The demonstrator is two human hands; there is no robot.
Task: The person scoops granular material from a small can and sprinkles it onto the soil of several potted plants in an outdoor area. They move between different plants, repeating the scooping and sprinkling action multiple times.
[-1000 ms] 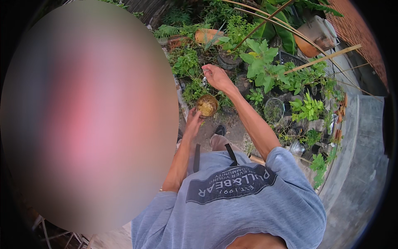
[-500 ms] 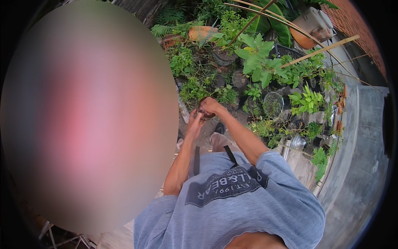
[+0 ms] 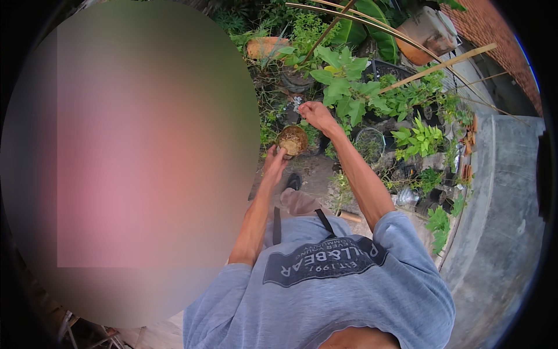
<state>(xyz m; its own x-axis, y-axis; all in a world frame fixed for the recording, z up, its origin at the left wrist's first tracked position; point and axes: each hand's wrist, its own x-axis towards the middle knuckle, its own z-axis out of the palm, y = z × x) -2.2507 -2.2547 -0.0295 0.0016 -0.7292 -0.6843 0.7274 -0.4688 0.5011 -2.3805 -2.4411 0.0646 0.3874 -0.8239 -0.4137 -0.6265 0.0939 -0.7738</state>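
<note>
My left hand [image 3: 275,161] grips the near side of a small round brown bowl [image 3: 303,131], its thumb at the rim. Light tan matter [image 3: 290,143] lies inside the bowl. Farther out and to the right, my right hand [image 3: 317,114] is held closed above the potted plants, fingertips pressed together. Just beyond those fingertips show small whitish bits [image 3: 297,103] over a dark pot; whether they are falling or lying there I cannot tell. Anything inside the right fingers is hidden.
Leafy potted plants [image 3: 343,78] crowd the ground ahead and right. Thin bamboo sticks [image 3: 442,68] cross above them. An orange-brown pot [image 3: 267,47] stands at the back, and a grey concrete ledge [image 3: 494,192] runs along the right. A large blur covers the left.
My right hand has come out of the bowl and reached forward and right over the pots. The bowl, still in my left hand, has moved slightly forward, and its contents now show.
</note>
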